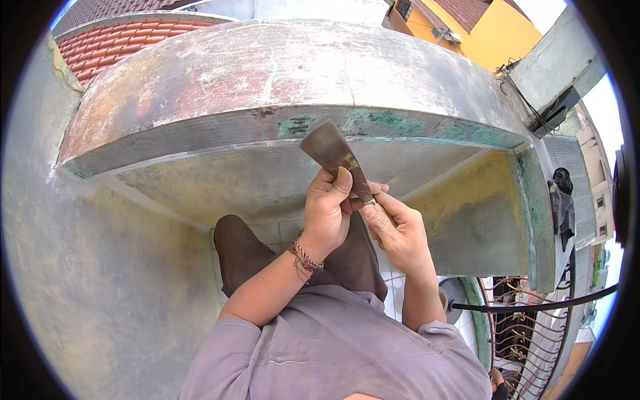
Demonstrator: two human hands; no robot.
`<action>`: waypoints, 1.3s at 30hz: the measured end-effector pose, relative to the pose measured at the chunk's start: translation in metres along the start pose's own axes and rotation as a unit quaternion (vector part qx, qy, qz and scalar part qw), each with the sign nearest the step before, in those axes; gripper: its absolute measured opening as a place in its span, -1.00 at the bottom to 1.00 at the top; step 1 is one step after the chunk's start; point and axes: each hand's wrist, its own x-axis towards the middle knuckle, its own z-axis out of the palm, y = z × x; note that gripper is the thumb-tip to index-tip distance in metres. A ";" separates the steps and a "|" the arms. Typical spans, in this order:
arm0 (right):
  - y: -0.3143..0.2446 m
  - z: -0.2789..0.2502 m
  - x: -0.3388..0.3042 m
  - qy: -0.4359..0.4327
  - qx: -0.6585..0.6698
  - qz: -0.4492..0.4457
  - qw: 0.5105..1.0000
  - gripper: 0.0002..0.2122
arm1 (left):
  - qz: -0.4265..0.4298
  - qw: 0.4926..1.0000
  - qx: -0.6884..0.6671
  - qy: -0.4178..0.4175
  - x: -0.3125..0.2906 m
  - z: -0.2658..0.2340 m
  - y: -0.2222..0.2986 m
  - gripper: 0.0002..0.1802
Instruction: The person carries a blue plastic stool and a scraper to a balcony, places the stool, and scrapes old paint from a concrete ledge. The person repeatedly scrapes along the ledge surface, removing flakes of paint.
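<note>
A scraper (pixel 325 147) with a wide, worn metal blade is held up in front of my chest, its broad end tilted up and to the left. My left hand (pixel 328 212) pinches the narrow part of the blade, with the thumb lying on its face. Around the handle, near where it meets the blade, my right hand (pixel 400 239) is closed, the thumb along the top. Behind the scraper runs a concrete ledge (pixel 413 124) with peeling green paint along its front edge; whether the blade touches it I cannot tell.
The wide top of the parapet wall (pixel 293 63) curves across in front of me, scuffed and stained. A side wall (pixel 120 280) stands at my left. To the right are a black cable (pixel 533 309), a dark cloth (pixel 563 207) and a curled metal railing (pixel 530 333). Rooftops lie beyond.
</note>
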 end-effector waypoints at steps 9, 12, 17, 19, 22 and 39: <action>-0.005 0.013 0.012 -0.033 -0.033 -0.035 0.998 -0.64 | 0.059 0.998 0.027 0.020 -0.002 -0.009 0.016 -0.65; -0.007 -0.009 0.000 -0.029 0.016 -0.004 0.999 -0.63 | 0.000 1.000 0.000 0.031 -0.001 0.009 0.000 -0.67; -0.006 0.001 0.001 -0.075 -0.001 0.066 0.995 -0.61 | -0.001 0.999 0.046 0.022 -0.006 -0.006 0.016 -0.67; 0.006 0.011 -0.001 -0.041 0.015 -0.010 0.999 -0.62 | -0.009 0.999 0.047 0.022 -0.008 -0.011 0.016 -0.68; 0.020 -0.001 -0.006 -0.024 0.025 -0.059 0.998 -0.62 | -0.021 0.999 0.039 0.023 -0.007 -0.012 0.003 -0.70; -0.005 0.004 0.027 -0.123 0.387 -0.397 0.824 -0.55 | -0.216 0.974 0.029 -0.063 -0.057 -0.004 0.005 -0.56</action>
